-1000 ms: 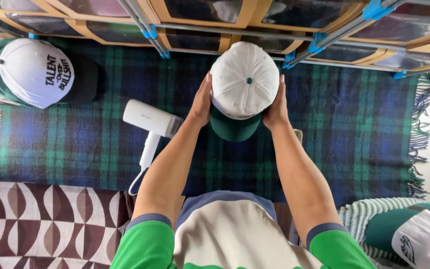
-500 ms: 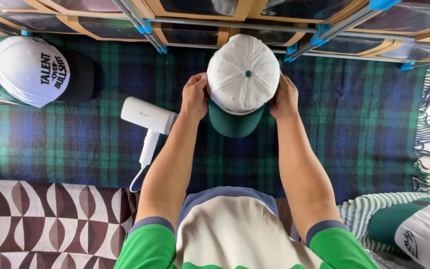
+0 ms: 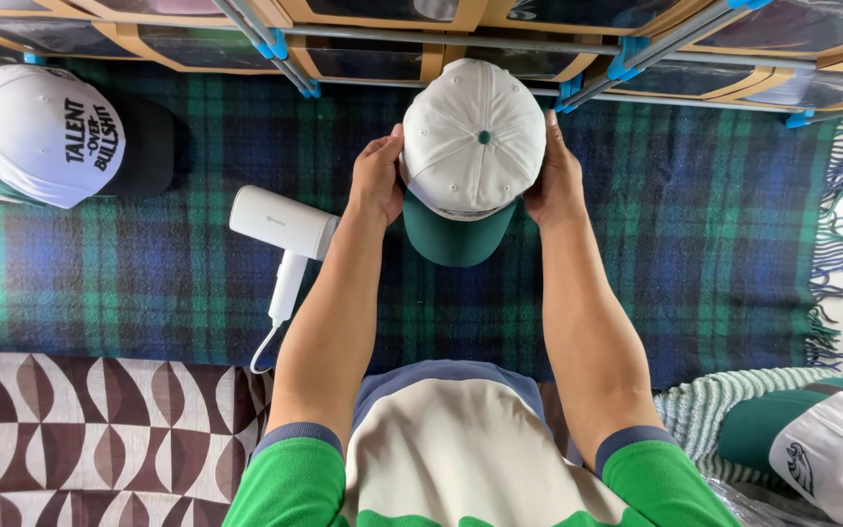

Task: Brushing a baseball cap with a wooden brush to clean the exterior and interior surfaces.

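Note:
A white cap with a green brim (image 3: 471,146) is held above a blue and green plaid blanket (image 3: 675,244). My left hand (image 3: 378,179) grips the cap's left side and my right hand (image 3: 555,176) presses flat against its right side. The brim points toward me. The cap's button top faces the camera.
A white handheld steamer (image 3: 280,229) with its cord lies on the blanket just left of my left arm. A white cap with a black brim (image 3: 46,137) rests at the far left. Another white and green cap (image 3: 822,454) sits at the lower right. Wooden-framed shelves (image 3: 421,39) run along the top.
Both hands have lifted the cap slightly farther from me, toward the shelves. My right hand has flattened against the cap's side.

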